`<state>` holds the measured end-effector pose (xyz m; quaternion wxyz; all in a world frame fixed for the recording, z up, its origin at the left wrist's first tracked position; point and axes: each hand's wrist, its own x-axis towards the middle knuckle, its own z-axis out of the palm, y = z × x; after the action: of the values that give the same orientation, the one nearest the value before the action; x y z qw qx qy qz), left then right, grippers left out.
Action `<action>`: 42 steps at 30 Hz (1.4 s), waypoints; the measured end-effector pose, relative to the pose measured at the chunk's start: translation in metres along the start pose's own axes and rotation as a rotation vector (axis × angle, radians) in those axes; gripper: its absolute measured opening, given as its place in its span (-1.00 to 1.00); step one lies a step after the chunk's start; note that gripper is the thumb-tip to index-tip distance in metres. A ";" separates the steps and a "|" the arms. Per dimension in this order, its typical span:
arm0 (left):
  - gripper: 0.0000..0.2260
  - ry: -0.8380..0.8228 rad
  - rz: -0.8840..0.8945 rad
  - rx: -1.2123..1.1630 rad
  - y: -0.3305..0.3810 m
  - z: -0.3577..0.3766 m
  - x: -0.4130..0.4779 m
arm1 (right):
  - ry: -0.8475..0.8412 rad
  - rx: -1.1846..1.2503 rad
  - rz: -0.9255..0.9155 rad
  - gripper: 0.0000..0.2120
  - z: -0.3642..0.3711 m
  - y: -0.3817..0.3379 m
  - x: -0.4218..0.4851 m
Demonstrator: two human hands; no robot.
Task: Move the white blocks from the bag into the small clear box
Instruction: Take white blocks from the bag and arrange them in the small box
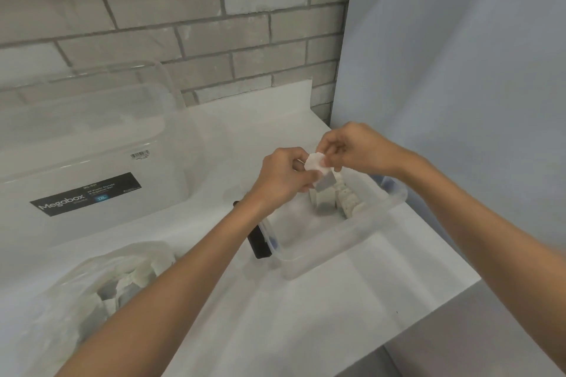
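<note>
Inside the small clear box [337, 242] the near half is free. White blocks [324, 197] stand at its far end, and the left hand [281, 177] and the right hand [358, 148] pinch a white block [315, 162] just above them. A black object [258, 242] lies just beside the box's left wall. The table [275, 315] between the box and the bag [92, 285] is open.

Both our bare forearms stretch forward from the lower edge and converge near the middle. Our left hand [280, 177] curls its fingers, pinching one side of a white block [315, 162]. Our right hand [356, 147], knuckles up, seems to pinch the other side, though blur softens its fingertips.
</note>
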<state>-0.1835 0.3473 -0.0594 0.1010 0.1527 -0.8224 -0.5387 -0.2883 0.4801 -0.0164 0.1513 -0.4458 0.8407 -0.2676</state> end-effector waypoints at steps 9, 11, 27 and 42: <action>-0.93 -0.200 -0.035 0.338 -0.008 0.022 0.028 | 0.065 0.012 0.114 -0.91 -0.001 0.030 -0.015; -0.93 -0.293 -0.079 0.397 -0.011 0.031 0.032 | 0.078 0.008 0.122 -0.90 -0.004 0.032 -0.018; -0.65 -0.260 -0.090 0.859 -0.016 0.050 0.044 | 0.127 0.010 0.140 -0.89 -0.010 0.032 -0.034; -0.93 0.144 0.101 0.489 -0.003 -0.091 -0.058 | 0.046 0.018 -0.066 -0.89 0.038 -0.069 -0.019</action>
<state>-0.0994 0.2894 -0.0256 0.1461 0.1690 -0.9255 -0.3058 -0.2131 0.4521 -0.0065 0.1269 -0.4656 0.8263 -0.2904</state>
